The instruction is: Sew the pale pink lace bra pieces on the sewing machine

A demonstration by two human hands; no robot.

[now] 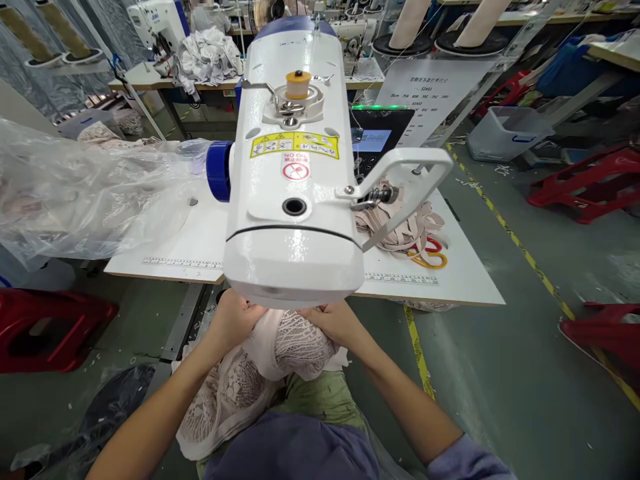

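A pale pink lace bra (pixel 300 343) lies across my lap and reaches up under the head of a white sewing machine (pixel 295 260). My left hand (pixel 240 319) grips the bra's upper edge on the left, thumb pointing inward. On the other side my right hand (pixel 330 321) pinches the same garment's edge, thumb on top. The machine head hides the fingertips of both hands and the needle area. More lace cups (pixel 225 397) hang down to the left over my leg.
Beige straps and scissors (pixel 430 257) lie on the white table (pixel 450 283) at right. Clear plastic (pixel 90 193) covers garments at left. Red stools (pixel 55 327) stand on both sides. A control screen (pixel 375 140) is behind the machine.
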